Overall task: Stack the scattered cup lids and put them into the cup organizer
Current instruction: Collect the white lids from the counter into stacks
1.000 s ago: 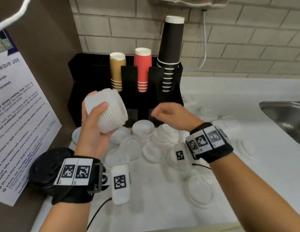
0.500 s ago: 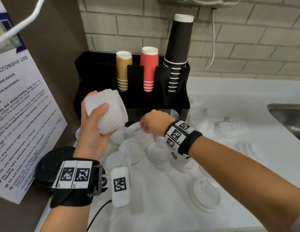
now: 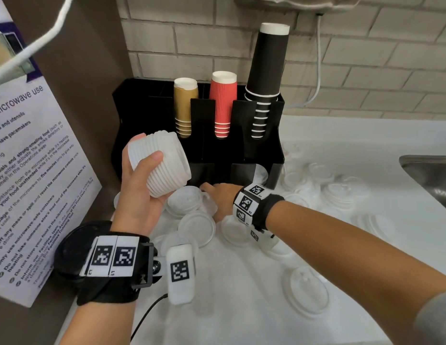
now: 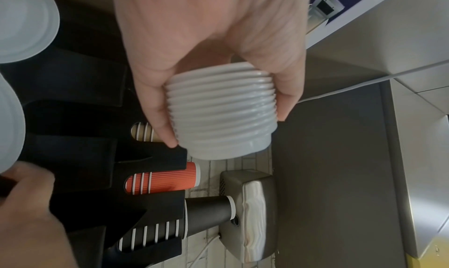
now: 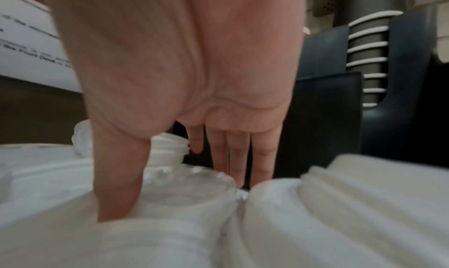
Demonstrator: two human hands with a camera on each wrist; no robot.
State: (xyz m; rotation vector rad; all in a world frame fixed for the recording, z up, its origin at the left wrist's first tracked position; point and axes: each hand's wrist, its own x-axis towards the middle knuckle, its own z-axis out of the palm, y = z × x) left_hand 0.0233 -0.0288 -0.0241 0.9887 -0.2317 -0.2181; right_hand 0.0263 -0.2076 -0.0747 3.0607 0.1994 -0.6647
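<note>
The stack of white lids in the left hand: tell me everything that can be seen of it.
The stack of white lids is a nested column of about a dozen opaque, matte plastic cup lids, their rims forming even ridges down its side. It is held off the counter, tilted, in front of the black cup organizer. The left hand grips it, thumb across the ridges on one side, fingers on the other, as the left wrist view confirms. Nothing else touches it.
</note>
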